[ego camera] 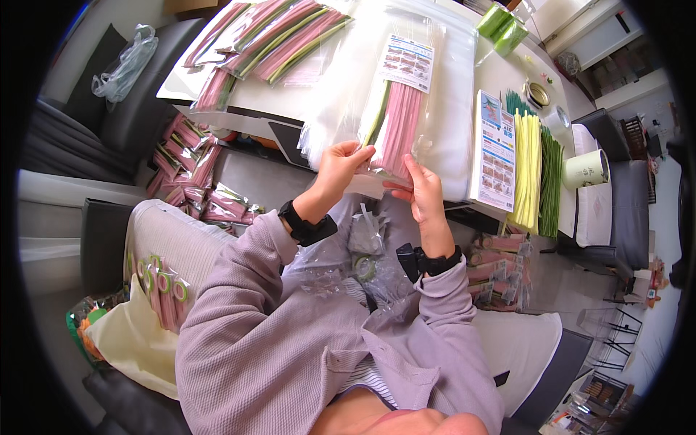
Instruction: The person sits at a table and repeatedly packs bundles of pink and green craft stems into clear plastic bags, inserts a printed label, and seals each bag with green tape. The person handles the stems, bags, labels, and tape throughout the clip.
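A clear plastic bag at the table's near edge holds a bundle of pink chenille stems, a few green and yellow stems, and a printed instruction card at its far end. My left hand pinches the bag's near left corner between thumb and fingers. At the near right corner, my right hand has its thumb on the plastic, with fingers partly beneath. Under this bag lies a stack of flat clear bags. In my lap are a roll of green tape and crumpled clear plastic.
Filled bags lie on the table at far left; more bags are heaped on the floor. Rightward stand a stack of printed cards, yellow stems, green stems and a pale cylindrical container.
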